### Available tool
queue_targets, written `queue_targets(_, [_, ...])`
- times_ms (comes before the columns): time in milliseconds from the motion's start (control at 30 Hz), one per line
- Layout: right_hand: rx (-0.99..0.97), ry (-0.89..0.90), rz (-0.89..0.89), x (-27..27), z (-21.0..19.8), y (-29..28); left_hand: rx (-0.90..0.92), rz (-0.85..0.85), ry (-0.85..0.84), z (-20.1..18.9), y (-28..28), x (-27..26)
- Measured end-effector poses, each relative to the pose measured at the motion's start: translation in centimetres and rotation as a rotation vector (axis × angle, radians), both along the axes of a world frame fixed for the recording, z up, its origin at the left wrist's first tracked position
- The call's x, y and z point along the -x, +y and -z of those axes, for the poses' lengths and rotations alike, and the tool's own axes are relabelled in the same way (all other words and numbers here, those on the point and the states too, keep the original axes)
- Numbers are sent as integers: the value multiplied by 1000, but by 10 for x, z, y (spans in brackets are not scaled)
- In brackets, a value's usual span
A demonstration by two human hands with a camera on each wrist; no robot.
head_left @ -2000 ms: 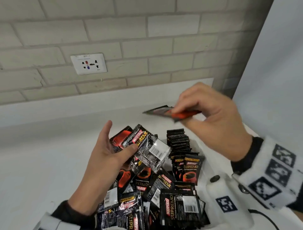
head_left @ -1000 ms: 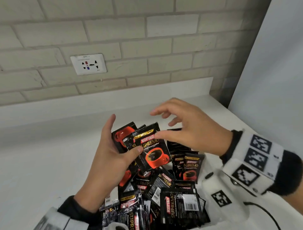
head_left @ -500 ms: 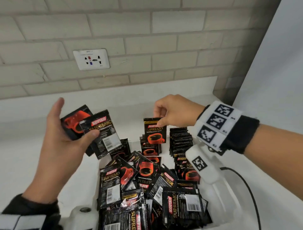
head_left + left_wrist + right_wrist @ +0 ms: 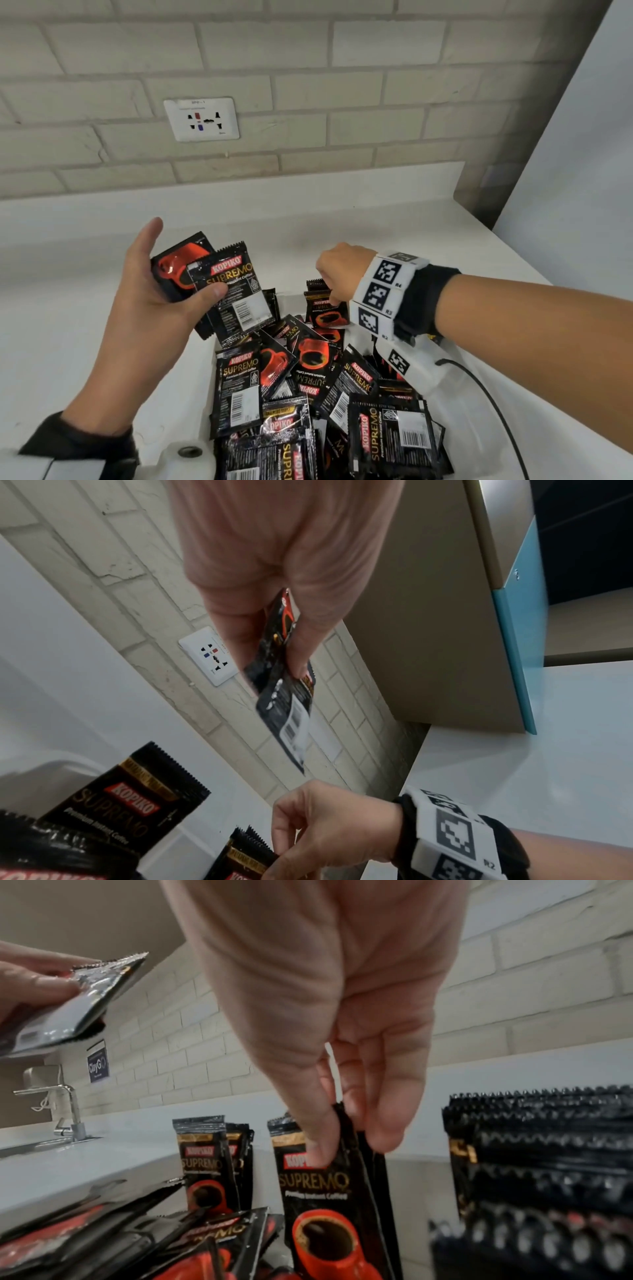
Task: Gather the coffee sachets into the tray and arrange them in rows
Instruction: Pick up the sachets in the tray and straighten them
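Black sachet (image 4: 329,1191) is pinched upright by right hand (image 4: 337,270), to be seated flush (beside row (image 4: 548,1150)); left hand (image 4: 154,294) grips spares (image 4: 229,291).

A white wall socket (image 4: 201,119) sits on the pale brick wall (image 4: 342,102) above the white bench (image 4: 51,308); a chrome tap (image 4: 65,1110) stands at the bench's far left end.
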State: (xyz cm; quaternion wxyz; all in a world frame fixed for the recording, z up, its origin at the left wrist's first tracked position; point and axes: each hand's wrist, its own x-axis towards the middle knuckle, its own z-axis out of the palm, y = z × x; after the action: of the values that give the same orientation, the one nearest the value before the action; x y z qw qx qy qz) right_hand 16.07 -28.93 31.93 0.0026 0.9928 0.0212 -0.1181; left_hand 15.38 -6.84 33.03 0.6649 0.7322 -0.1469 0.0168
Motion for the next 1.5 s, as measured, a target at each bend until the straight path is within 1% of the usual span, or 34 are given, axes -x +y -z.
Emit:
queue_targets(200, [85, -33, 5, 0, 0, -4, 2, 12, 47, 4, -2, -3])
queue_targets(433, [58, 4, 15, -3, -5, -19, 41, 78, 160, 16, -11, -5])
queue_targets(500, [22, 8, 26, 0, -9, -22, 36, 95, 175, 18, -16, -2])
queue_targets(567, [-29, 20, 43, 5, -18, -20, 15, 104, 177, 17, -21, 1])
queue_targets(633, [-123, -15, 80, 12, -31, -16, 4, 111, 178, 17, -24, 2])
queue_targets(733, [-418, -96, 143, 23, -45, -8, 8, 120, 181, 16, -28, 3])
queue_targets(833, [-683, 4, 170, 39, -50, 5, 31, 117, 183, 14, -32, 4])
queue_targets(933, [-811, 90, 170, 53, -46, 15, 47, 134, 170, 11, -37, 7])
queue_targets(1033, [-969, 101, 227, 60, -36, 20, 97, 132, 164, 10, -40, 11])
queue_targets(1133, [-1114, 45, 315, 64, -36, 17, 158, 112, 171, 10, -37, 11])
queue_targets(1200, [-1200, -49, 382, 67, -41, 10, 222, 88, 180, 13, -33, 6])
queue_targets(1267, [-1224, -166, 436, 72, -45, 4, 264, 63, 167, 16, -29, 3])
queue_targets(1333, [-1156, -236, 444, 76, -45, 2, 291, 36, 133, 17, -28, 0])
queue_targets(1367, [-1116, -236, 441, 78, -44, 3, 298, 28, 112, 18, -28, 0])
queue_targets(1433, [-1065, -163, 423, 81, -41, 10, 294, 38, 64, 19, -32, 1])
queue_targets(1500, [-1073, -88, 420, 84, -39, 20, 273, 48, 9, 17, -40, 6])
